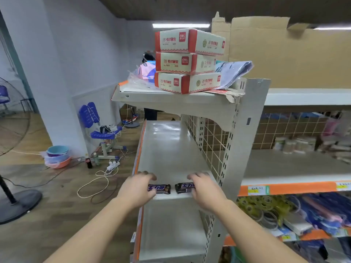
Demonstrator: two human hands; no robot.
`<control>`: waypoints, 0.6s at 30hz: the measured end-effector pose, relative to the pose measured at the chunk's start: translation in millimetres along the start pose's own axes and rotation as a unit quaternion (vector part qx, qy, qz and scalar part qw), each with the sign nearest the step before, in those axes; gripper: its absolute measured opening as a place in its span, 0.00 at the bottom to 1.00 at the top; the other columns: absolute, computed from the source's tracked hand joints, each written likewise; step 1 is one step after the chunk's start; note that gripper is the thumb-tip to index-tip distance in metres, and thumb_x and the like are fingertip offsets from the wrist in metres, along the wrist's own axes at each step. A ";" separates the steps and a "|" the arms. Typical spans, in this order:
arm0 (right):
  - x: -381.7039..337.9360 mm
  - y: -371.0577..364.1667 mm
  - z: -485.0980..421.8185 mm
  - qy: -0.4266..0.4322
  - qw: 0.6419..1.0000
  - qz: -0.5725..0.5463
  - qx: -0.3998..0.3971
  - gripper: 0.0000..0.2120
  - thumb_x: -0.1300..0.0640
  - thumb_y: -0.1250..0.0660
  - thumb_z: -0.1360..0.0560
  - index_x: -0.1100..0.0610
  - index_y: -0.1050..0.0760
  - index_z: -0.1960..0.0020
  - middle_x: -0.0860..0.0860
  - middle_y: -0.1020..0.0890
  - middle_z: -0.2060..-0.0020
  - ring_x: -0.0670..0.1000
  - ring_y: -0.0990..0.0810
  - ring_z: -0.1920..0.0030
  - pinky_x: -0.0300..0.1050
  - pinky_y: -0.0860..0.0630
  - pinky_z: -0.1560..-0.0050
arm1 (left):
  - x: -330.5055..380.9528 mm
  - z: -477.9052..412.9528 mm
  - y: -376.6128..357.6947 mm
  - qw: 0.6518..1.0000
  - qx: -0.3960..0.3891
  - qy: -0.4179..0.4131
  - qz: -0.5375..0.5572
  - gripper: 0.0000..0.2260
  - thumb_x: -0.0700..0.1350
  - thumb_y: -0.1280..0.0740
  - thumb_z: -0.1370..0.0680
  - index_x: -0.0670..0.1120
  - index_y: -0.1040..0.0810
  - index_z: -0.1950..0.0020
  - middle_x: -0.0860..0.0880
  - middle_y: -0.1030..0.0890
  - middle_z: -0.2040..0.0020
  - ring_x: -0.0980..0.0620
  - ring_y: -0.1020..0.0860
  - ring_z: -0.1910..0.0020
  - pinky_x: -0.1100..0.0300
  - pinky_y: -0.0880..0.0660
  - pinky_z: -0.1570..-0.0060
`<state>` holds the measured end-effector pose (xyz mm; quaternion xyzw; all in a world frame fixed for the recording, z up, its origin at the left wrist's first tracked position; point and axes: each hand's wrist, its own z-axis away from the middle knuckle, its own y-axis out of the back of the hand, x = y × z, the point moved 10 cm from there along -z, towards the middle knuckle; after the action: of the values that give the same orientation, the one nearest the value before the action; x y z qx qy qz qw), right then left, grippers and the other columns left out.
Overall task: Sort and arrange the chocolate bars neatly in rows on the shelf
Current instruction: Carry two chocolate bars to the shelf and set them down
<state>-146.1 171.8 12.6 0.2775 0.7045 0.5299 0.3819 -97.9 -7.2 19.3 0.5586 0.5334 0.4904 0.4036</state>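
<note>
Two dark brown chocolate bars with blue-and-white lettering lie at the near end of a white metal shelf (167, 149). My left hand (137, 188) covers the left end of the left bar (161, 189), fingers curled over it. My right hand (204, 188) grips the right end of the right bar (183, 187). A small gap separates the two bars, which lie end to end in a line. The far part of the shelf board holds nothing.
On the upper shelf (171, 98) stand three stacked red-and-white boxes (187, 60) beside plastic bags. A lower shelf (171, 230) sits beneath. To the right, neighbouring shelves (296, 186) hold stationery. On the floor at left are a fan base (17, 204), cables, basins and a blue chair (98, 126).
</note>
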 end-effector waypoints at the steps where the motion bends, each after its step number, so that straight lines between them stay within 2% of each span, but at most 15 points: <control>1: 1.0 -1.6 -4.9 -0.002 1.000 0.009 -0.002 0.23 0.59 0.42 0.22 0.54 0.36 0.28 0.52 0.31 0.31 0.54 0.38 0.29 0.50 0.34 0.33 | -1.4 -4.5 -3.8 1.000 -0.014 -0.001 0.000 0.20 0.55 0.38 0.27 0.55 0.28 0.35 0.54 0.24 0.37 0.53 0.27 0.38 0.54 0.29 0.39; 5: 8.7 -14.0 -17.1 -0.022 0.998 0.029 -0.042 0.25 0.58 0.43 0.22 0.55 0.40 0.26 0.52 0.34 0.28 0.54 0.42 0.27 0.51 0.38 0.31 | -5.0 -15.8 -20.0 0.998 -0.063 0.007 -0.029 0.25 0.57 0.37 0.28 0.56 0.32 0.31 0.54 0.26 0.34 0.51 0.29 0.35 0.55 0.32 0.36; 10: 23.4 -34.3 -20.2 -0.034 0.995 0.046 -0.086 0.20 0.62 0.42 0.25 0.53 0.32 0.34 0.54 0.27 0.39 0.57 0.32 0.37 0.52 0.29 0.39 | -5.4 -19.9 -31.3 0.995 -0.088 -0.006 -0.042 0.20 0.56 0.39 0.28 0.56 0.26 0.37 0.53 0.23 0.40 0.49 0.26 0.41 0.56 0.31 0.44; 13: 24.0 -33.5 -18.3 -0.033 0.997 0.038 -0.066 0.18 0.64 0.42 0.26 0.52 0.29 0.38 0.53 0.26 0.44 0.57 0.30 0.41 0.51 0.27 0.43 | -0.5 -21.2 -28.1 0.996 -0.070 -0.030 -0.042 0.13 0.53 0.39 0.27 0.55 0.23 0.45 0.52 0.22 0.47 0.49 0.25 0.46 0.57 0.34 0.53; 18: 21.3 -20.2 -9.8 -0.032 0.999 0.024 -0.033 0.14 0.59 0.39 0.25 0.52 0.26 0.40 0.52 0.25 0.46 0.55 0.29 0.43 0.51 0.26 0.48 | -1.1 -16.5 -17.7 0.997 -0.041 -0.059 0.003 0.13 0.54 0.37 0.30 0.55 0.21 0.49 0.55 0.22 0.53 0.52 0.25 0.52 0.59 0.32 0.56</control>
<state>-165.7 177.8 -10.5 0.2986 0.6668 0.5530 0.4004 -117.5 -7.6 5.2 0.5712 0.4865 0.4789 0.4557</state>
